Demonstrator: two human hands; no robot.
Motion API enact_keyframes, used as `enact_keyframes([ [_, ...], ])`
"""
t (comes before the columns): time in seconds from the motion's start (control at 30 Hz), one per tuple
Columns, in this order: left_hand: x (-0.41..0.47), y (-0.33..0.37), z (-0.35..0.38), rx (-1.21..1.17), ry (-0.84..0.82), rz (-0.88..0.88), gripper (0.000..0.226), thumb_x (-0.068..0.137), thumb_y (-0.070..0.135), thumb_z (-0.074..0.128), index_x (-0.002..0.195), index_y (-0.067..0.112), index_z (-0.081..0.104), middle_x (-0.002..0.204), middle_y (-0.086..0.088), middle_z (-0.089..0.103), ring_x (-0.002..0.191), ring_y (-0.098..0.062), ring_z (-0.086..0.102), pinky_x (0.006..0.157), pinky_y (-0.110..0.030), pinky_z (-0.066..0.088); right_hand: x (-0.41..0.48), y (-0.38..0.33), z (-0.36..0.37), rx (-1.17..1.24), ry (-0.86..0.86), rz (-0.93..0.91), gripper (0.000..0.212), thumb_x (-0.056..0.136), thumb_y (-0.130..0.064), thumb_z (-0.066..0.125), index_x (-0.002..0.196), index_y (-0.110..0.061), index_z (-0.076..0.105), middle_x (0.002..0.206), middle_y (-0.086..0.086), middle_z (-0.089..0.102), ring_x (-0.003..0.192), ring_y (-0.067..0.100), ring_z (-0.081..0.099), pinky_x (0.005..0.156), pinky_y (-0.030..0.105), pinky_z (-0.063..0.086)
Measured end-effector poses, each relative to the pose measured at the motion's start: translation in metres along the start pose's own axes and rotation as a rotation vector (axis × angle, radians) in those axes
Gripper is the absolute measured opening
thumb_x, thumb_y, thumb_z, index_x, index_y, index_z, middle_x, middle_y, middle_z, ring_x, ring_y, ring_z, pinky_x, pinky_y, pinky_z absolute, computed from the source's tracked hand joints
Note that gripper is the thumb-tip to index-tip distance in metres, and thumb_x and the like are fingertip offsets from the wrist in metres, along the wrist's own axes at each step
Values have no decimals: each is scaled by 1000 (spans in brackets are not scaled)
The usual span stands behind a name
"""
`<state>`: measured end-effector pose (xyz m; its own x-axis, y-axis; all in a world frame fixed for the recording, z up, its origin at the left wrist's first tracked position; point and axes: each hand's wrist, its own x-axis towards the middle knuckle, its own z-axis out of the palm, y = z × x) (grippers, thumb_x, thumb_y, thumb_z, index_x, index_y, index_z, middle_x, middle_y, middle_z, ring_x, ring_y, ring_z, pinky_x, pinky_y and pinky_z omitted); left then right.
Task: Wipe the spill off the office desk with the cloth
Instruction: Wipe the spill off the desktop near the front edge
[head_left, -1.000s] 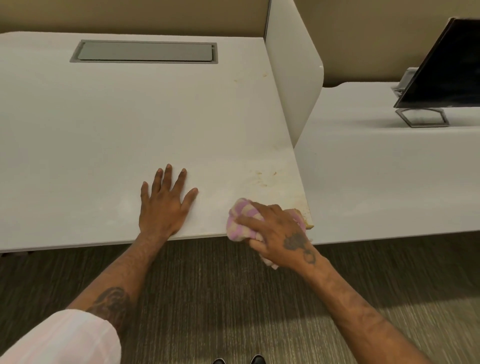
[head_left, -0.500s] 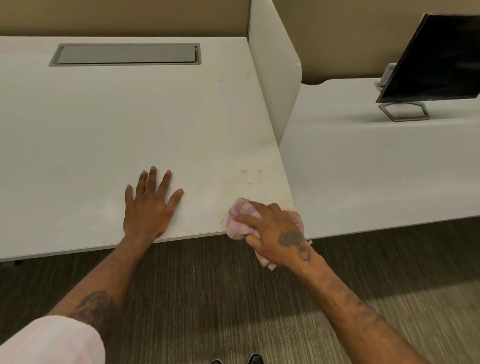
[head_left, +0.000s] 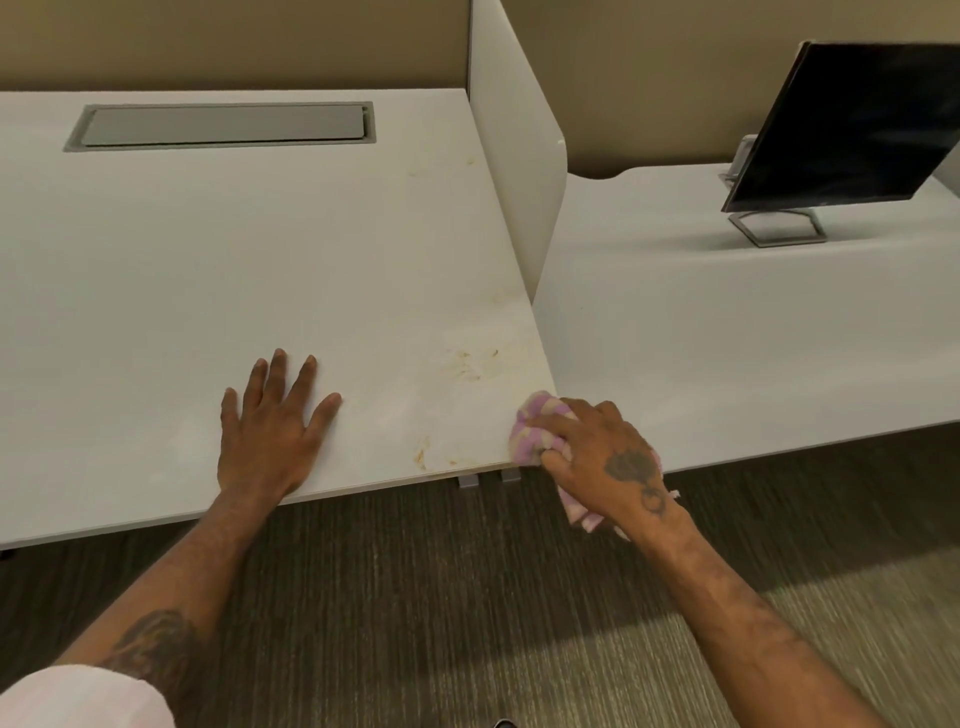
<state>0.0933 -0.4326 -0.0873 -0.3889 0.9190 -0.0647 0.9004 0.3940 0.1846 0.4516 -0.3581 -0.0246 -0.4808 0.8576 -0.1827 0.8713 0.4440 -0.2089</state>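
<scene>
A white office desk (head_left: 208, 249) carries brownish spill marks (head_left: 475, 361) near its front right corner, with more smears (head_left: 423, 452) at the front edge. My right hand (head_left: 605, 457) grips a bunched pink and cream striped cloth (head_left: 535, 428), pressed on the desk's front right corner; part of the cloth hangs below the hand. My left hand (head_left: 272, 426) lies flat on the desk with fingers spread, left of the stains, holding nothing.
A white divider panel (head_left: 514, 156) stands along the desk's right side. A second white desk (head_left: 727, 332) to the right holds a dark monitor (head_left: 841, 124) on a metal stand. A grey cable tray lid (head_left: 223, 126) sits at the back. Carpet lies below.
My right hand has slid the cloth rightward to the desk's front right corner, uncovering smears at the front edge. The left hand stays flat in place.
</scene>
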Motion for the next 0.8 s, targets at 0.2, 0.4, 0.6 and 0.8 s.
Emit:
enact_keyframes([
  [0.2,1,-2,2,18,1,7,69,98,65,17,158,32,11,168,-4,5,155,-23,1,121,-55,8,12,-2,-1,61,0,11,45,98,-37,41,142,-42,44,143,-3,47,112,21,45,90,37,43],
  [0.4,0,-1,-1,9,-1,11,78,91,71,3,158,32,10,168,-4,4,155,-23,1,121,-55,8,-10,16,-11,67,-60,51,30,91,-42,42,111,-50,62,114,-20,61,91,9,51,72,29,40],
  [0.6,0,0,-1,14,-6,6,80,89,71,1,158,32,10,168,-4,5,155,-23,2,121,-55,9,20,25,-59,522,-26,162,38,89,-50,58,127,-48,57,109,-19,65,90,4,63,71,22,47],
  [0.8,1,-1,1,-7,-5,-19,79,88,73,2,158,36,8,168,2,1,155,-18,-1,122,-51,5,144,16,-60,380,45,13,29,88,-63,44,108,-54,64,102,-25,60,87,11,69,60,23,54],
])
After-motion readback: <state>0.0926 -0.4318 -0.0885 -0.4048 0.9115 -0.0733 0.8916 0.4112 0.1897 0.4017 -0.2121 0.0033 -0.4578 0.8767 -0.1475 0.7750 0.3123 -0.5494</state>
